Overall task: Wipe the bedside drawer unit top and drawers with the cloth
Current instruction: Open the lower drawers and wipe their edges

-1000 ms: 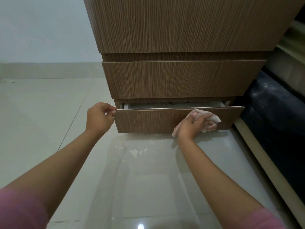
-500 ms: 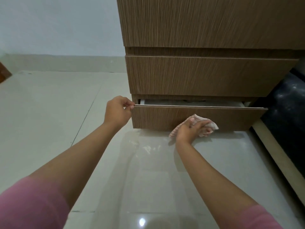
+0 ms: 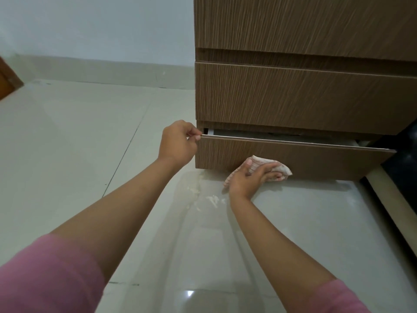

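A brown wood-grain drawer unit stands on the floor at the upper right. Its bottom drawer is pulled out a little, and a closed drawer sits above it. My left hand pinches the top left corner of the bottom drawer's front. My right hand presses a pale pink-striped cloth against the lower part of that drawer front, close to the floor. The unit's top is out of view.
Glossy pale floor tiles spread to the left and in front, with white dust smears just below the drawer. A dark bed side with a pale base rail runs along the right. A white wall is behind.
The view has shifted left, so the unit now sits further right. My right hand with the cloth has slid down and left along the bottom drawer front. My left hand keeps its pinch on the corner.
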`<state>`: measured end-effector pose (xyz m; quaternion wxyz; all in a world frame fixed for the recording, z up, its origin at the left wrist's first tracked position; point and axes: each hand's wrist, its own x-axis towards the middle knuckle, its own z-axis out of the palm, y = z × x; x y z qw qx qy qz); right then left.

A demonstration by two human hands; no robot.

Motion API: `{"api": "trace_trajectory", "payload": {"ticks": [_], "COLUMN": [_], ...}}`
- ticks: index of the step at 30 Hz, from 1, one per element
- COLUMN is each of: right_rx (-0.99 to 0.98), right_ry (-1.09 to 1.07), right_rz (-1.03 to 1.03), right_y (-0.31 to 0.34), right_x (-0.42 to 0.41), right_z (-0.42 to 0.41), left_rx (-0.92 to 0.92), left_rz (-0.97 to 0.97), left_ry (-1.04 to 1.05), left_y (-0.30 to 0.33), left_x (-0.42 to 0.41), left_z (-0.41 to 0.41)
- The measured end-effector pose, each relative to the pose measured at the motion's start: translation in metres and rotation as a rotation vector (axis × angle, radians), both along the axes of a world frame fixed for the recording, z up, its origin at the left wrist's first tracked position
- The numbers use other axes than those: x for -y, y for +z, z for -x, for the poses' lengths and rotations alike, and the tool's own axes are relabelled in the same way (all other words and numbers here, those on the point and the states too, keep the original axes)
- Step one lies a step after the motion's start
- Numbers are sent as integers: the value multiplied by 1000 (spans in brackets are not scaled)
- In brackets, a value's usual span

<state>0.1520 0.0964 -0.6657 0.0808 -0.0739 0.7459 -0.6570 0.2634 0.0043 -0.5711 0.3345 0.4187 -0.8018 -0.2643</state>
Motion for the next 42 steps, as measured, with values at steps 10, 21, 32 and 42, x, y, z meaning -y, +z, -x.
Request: {"api": "trace_trajectory", "payload": {"ticks": [10, 21, 32, 42], "right_rx": [-299, -323, -279, -356], "right_ry": [107, 63, 64, 217], "right_rz": [25, -49, 30, -145], "right_y": [13, -14, 3, -21], "right_x": [34, 26, 46, 45], "right_z": [-49, -37, -61, -80], "left_rx": [9, 17, 0, 79], "left_rz": [70, 82, -24, 23], "left_ry": [-25, -42, -56, -86], "left_y": [-2, -1, 2, 8], "left_x": [3, 3, 8, 9], "left_z": [0, -1, -1, 0]}}
